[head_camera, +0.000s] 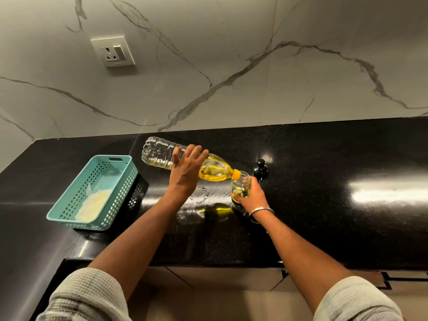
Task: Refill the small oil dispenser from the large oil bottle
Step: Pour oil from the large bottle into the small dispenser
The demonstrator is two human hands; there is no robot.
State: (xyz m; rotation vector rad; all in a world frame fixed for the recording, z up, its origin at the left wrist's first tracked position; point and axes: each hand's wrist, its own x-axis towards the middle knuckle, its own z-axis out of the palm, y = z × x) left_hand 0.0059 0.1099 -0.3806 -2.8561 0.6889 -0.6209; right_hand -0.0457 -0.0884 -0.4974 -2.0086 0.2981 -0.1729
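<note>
The left hand [185, 169] wraps around the tipped bottle [185, 159]. It looks soft and slippery, so hold its middle. The right hand [249, 193] grips the glass dispenser [240, 185] under the spout; it could break.

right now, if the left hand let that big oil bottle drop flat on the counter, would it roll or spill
Probably both. The large oil bottle looks round and ribbed, so it would likely roll. Its mouth is open over the small dispenser, so the remaining oil would likely spill.

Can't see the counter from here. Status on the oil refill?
Left hand grips tilted large oil bottle. Right hand holds small dispenser under its neck; a little oil in it. Dispenser's black cap behind, clear.
</note>
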